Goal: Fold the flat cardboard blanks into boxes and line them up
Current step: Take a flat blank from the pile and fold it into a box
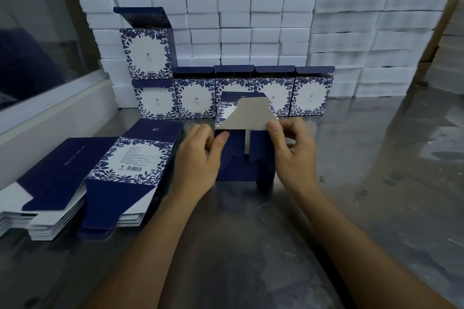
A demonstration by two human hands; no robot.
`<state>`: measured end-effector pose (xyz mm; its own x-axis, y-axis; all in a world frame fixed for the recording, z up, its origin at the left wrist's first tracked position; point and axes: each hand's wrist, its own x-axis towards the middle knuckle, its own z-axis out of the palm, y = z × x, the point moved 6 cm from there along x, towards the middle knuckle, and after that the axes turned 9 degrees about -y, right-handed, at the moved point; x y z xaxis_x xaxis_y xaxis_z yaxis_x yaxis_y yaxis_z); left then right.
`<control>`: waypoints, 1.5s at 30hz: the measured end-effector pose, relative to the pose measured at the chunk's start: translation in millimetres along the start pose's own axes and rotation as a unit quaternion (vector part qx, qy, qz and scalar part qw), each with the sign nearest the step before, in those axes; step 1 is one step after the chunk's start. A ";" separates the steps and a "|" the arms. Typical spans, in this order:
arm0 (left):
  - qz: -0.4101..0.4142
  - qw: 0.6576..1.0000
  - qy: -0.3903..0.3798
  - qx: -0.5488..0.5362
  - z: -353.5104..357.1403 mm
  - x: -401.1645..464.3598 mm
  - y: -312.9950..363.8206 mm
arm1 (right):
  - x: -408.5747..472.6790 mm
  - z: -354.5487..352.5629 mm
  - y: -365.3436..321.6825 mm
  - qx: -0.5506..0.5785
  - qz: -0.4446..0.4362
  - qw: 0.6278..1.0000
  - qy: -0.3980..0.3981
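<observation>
A half-folded navy box [241,165] with blue floral print stands on the metal table in front of me. My left hand [200,160] grips its left side, thumb on the top edge. My right hand [293,150] pinches a grey-white bottom flap [248,115] that sticks up from the box. Behind it, a row of folded floral boxes [236,98] stands with lids open, and one more box [148,54] is stacked on the leftmost. Stacks of flat blanks [108,175] lie to my left.
A wall of white foam blocks [251,7] rises behind the row. A white ledge with a glass pane [50,98] runs along the left. The grey metal tabletop [376,158] stretches to the right and toward me.
</observation>
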<state>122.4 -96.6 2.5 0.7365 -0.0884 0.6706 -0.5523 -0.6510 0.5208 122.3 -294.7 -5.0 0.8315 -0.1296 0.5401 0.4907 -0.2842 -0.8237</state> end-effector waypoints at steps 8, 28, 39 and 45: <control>-0.028 0.994 -0.094 0.055 10.4 -1.2 -14.2 | 1.4 0.5 0.0 -0.003 -0.002 1.000 -0.005; -0.127 0.956 -0.244 0.104 28.9 -10.3 -39.4 | 4.1 -3.3 7.6 -0.016 -0.016 1.000 -0.010; -0.039 0.993 -0.016 -0.108 0.4 -2.5 -11.6 | 2.8 5.4 2.9 0.089 0.003 0.995 -0.032; -0.011 0.997 0.021 -0.073 -5.7 -4.6 2.4 | 0.9 6.7 2.3 0.038 -0.006 0.998 -0.050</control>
<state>115.5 -93.4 3.7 0.7340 -0.0423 0.6778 -0.5892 -0.5359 0.6046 125.9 -289.0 -7.6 0.8453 -0.0302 0.5334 0.5160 -0.2124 -0.8298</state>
